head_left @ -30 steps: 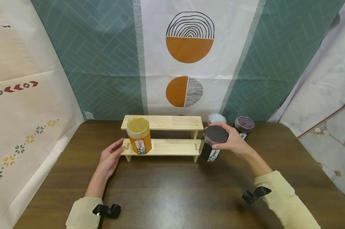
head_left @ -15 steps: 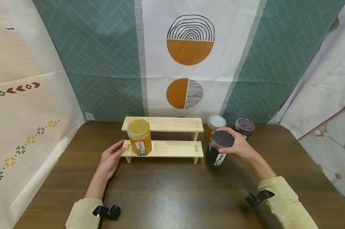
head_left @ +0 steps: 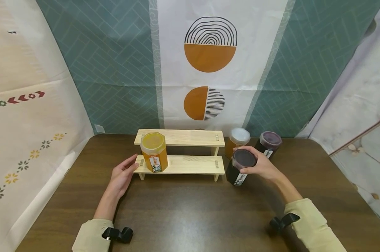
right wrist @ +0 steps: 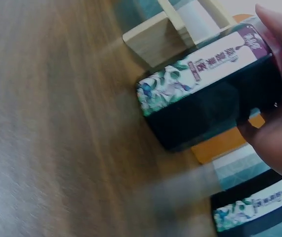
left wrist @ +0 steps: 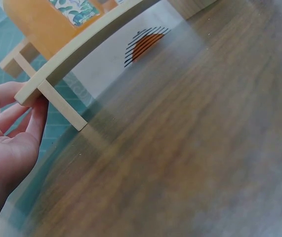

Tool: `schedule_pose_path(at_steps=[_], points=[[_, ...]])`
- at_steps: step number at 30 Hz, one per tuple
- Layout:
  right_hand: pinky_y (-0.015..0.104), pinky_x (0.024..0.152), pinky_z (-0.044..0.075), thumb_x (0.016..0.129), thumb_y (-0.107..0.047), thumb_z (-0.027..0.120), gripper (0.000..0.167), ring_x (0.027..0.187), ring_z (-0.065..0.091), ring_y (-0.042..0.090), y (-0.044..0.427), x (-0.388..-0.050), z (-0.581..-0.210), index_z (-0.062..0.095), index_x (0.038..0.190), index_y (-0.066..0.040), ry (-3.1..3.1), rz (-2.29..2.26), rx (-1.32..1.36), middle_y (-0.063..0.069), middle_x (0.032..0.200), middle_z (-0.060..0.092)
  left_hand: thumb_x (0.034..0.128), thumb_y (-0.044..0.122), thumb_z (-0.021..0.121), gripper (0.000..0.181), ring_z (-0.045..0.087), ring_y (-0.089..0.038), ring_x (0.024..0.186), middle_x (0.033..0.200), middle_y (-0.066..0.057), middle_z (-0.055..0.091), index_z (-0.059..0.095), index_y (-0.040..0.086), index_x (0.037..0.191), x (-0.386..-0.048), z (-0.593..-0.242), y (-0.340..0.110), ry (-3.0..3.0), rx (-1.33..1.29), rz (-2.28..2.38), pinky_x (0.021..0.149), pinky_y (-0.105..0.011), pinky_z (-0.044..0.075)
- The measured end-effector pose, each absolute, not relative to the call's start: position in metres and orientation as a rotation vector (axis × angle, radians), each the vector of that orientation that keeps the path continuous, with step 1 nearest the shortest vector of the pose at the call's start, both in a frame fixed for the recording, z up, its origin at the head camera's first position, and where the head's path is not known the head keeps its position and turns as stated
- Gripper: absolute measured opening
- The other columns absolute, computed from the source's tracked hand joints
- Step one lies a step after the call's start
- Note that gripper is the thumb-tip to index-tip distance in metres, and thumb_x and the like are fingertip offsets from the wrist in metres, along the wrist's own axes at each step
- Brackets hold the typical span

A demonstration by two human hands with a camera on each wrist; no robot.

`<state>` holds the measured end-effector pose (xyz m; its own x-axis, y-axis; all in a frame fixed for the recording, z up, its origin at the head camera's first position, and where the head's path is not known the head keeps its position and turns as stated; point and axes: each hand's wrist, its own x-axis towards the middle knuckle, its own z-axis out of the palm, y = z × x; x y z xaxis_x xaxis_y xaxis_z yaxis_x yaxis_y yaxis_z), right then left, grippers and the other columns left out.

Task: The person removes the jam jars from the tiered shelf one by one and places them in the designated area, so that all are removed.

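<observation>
A two-tier pale wooden shelf [head_left: 190, 164] stands on the table, an orange jar [head_left: 154, 152] upright on the left of its lower board. My left hand [head_left: 122, 178] pinches that board's left end; the left wrist view shows the thumb at the corner [left wrist: 27, 94] and fingers behind it. Just right of the shelf, my right hand [head_left: 260, 166] grips a dark jar [head_left: 237, 171] around its lid. In the right wrist view the dark jar's label [right wrist: 205, 69] faces the camera, and thumb and fingers hold the lid end. Whether its base touches the table, I cannot tell.
Behind the held jar stands an amber jar [head_left: 238, 138] with a whitish lid, close to the shelf's right end. A second dark jar [head_left: 269, 141] is to its right. Patterned cloth [head_left: 120, 70] hangs at the table's back edge.
My right hand has moved the dark jar slightly right and toward me, away from the shelf's right end, uncovering more of the amber jar. My left hand keeps its hold on the shelf.
</observation>
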<state>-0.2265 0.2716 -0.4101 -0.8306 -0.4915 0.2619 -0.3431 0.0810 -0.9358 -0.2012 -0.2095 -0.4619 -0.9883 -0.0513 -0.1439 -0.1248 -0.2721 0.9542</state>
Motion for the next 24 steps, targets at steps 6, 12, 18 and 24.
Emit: schedule_pose_path(at_steps=[6, 12, 18, 24], points=[[0.025, 0.102, 0.038, 0.083, 0.009, 0.068, 0.057, 0.127, 0.047, 0.018, 0.266, -0.220, -0.382, 0.046, 0.136, 0.009, 2.346, -1.766, -0.931, 0.009, 0.137, 0.053, 0.0961, 0.004, 0.058, 0.059, 0.048, -0.005, 0.115, 0.135, -0.003, 0.044, 0.031, -0.008, 0.147, -0.201, -0.462, -0.209, 1.854, -0.206, 2.467, 0.093, -0.016, 0.042], [0.050, 0.105, 0.034, 0.090, -0.013, 0.070, 0.049, 0.127, 0.045, 0.029, 0.222, -0.209, -0.352, 0.054, 0.136, -0.007, 2.648, -1.585, -0.702, 0.012, 0.137, 0.053, 0.0956, 0.003, 0.059, 0.060, 0.048, -0.005, 0.115, 0.128, 0.001, 0.046, 0.030, -0.009, 0.146, -0.202, -0.462, -0.209, 1.853, -0.202, 2.475, 0.093, -0.016, 0.042], [0.046, 0.105, 0.037, 0.089, -0.010, 0.071, 0.050, 0.126, 0.048, 0.033, 0.158, -0.218, -0.348, 0.052, 0.135, -0.003, 2.465, -1.691, -0.760, 0.015, 0.135, 0.053, 0.0959, 0.003, 0.058, 0.059, 0.045, -0.007, 0.117, 0.133, -0.002, 0.043, 0.030, -0.008, 0.147, -0.201, -0.462, -0.211, 1.855, -0.203, 2.473, 0.094, -0.016, 0.041], [0.033, 0.105, 0.038, 0.085, -0.005, 0.073, 0.061, 0.126, 0.048, 0.026, 0.092, -0.235, -0.356, 0.046, 0.139, 0.003, 2.263, -1.752, -0.810, 0.016, 0.136, 0.051, 0.0964, 0.005, 0.059, 0.059, 0.044, -0.008, 0.118, 0.140, -0.008, 0.039, 0.031, -0.007, 0.147, -0.201, -0.462, -0.212, 1.881, -0.201, 2.448, 0.094, -0.016, 0.042]])
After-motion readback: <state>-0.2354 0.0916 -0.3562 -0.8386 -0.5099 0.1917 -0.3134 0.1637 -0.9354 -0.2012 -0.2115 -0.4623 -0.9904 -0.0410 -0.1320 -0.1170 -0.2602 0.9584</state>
